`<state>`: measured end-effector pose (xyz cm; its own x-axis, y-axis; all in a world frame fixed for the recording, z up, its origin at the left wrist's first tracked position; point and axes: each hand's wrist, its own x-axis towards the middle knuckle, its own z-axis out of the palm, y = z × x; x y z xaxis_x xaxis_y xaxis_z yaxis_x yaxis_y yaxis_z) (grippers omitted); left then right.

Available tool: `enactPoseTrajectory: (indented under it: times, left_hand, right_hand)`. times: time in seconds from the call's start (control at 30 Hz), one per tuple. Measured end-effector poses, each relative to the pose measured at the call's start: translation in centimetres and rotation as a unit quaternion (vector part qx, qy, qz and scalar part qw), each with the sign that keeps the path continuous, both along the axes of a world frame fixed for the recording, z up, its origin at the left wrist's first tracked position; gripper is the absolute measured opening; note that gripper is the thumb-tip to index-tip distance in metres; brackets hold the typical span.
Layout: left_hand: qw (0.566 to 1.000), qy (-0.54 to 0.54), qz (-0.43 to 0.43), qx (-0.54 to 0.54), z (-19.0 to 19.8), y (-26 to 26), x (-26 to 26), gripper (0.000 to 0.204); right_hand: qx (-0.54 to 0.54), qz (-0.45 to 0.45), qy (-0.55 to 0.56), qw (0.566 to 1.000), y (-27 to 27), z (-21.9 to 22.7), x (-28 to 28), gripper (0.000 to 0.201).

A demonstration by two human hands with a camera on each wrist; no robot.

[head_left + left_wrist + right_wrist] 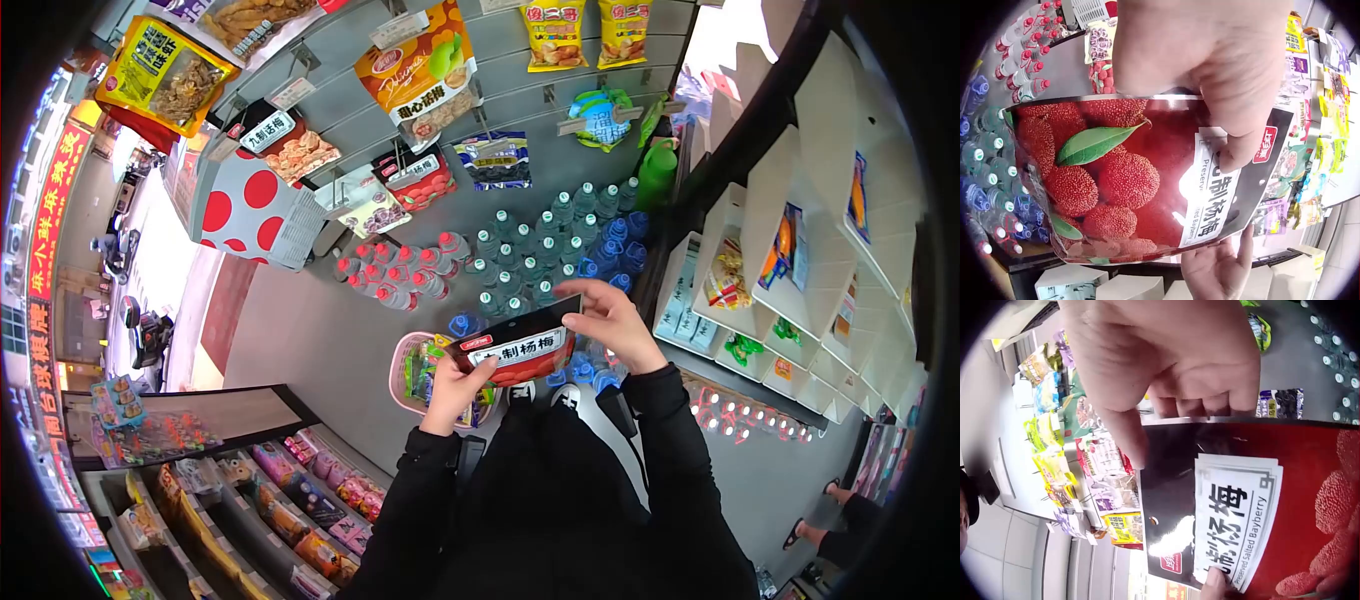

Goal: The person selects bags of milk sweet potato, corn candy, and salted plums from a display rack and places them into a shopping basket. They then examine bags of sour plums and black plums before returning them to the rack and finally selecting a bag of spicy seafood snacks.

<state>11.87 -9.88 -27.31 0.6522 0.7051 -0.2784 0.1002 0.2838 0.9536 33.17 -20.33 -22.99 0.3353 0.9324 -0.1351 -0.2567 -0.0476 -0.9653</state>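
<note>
A black-and-red bag of preserved bayberries (pixel 520 345) is held in front of the body, its label facing up. My left hand (pixel 455 392) grips one end, with the thumb (pixel 1235 153) pressed on the front beside the white label. At the other end is my right hand (pixel 612 325), its thumb (pixel 1127 440) along the bag's edge and its fingers partly hidden behind the bag. Printed red berries and a green leaf fill the bag's lower front (pixel 1110 181). Below it on the floor stands a pink basket (pixel 398 375) containing colourful packets.
Red-capped bottles (pixel 400 270) and green-capped bottles (pixel 530 245) stand on the floor ahead. Snack bags, including an orange one (pixel 420 75), hang on the slatted wall. White shelves (pixel 745 270) rise at right; a rack of packets (pixel 240 500) is at lower left. Another person's feet (pixel 795 535) show at lower right.
</note>
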Motion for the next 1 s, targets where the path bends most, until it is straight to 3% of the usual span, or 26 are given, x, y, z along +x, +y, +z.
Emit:
enactPoseTrajectory:
  times: [0.03,0.2,0.33,0.4,0.57,0.6,0.67,0.77,0.83,0.9,1.0]
  left_hand:
    - [1.000,-0.003,-0.003,0.015,-0.2,0.6,0.3,0.020]
    - [0.999,0.034,-0.001,-0.009,-2.4,4.4,0.5,0.022]
    - [1.000,-0.004,-0.011,0.011,-3.5,9.4,1.3,0.030]
    - [0.995,-0.085,0.043,0.019,-4.6,12.2,1.7,0.027]
    - [0.997,-0.009,0.054,0.061,-10.4,19.6,2.3,0.016]
    - [0.994,0.011,0.082,0.067,-11.7,21.1,2.5,0.016]
    - [0.990,0.027,0.131,0.037,-13.2,23.7,3.3,0.016]
    - [0.989,0.062,0.134,0.000,-15.4,27.6,4.6,0.017]
    - [0.988,0.052,0.143,-0.022,-18.0,30.2,5.3,0.017]
    - [0.991,0.004,0.117,0.063,-20.0,32.7,6.0,0.015]
    - [0.991,-0.014,0.114,0.069,-19.7,35.5,7.3,0.015]
  right_hand:
    - [-0.001,0.035,0.054,0.998,0.6,-0.1,0.3,0.021]
    - [-0.003,-0.007,0.099,0.995,4.8,-5.6,-0.4,0.014]
    - [0.013,-0.010,0.055,0.998,9.5,-7.9,-1.3,0.014]
    - [0.010,0.000,0.006,1.000,12.4,-10.2,-1.4,0.015]
    - [-0.028,0.001,-0.117,0.993,19.4,-14.9,-0.7,0.018]
    - [0.002,-0.028,-0.047,0.999,21.1,-16.2,-1.0,0.019]
    - [-0.029,-0.022,-0.052,0.998,24.2,-18.9,-0.4,0.020]
    - [0.003,-0.051,-0.071,0.996,28.5,-22.3,0.6,0.021]
    - [-0.035,-0.050,-0.039,0.997,30.7,-23.4,1.2,0.021]
    - [-0.070,-0.048,0.001,0.996,32.6,-24.1,1.9,0.022]
    - [-0.111,-0.002,-0.026,0.994,35.5,-24.6,3.6,0.023]
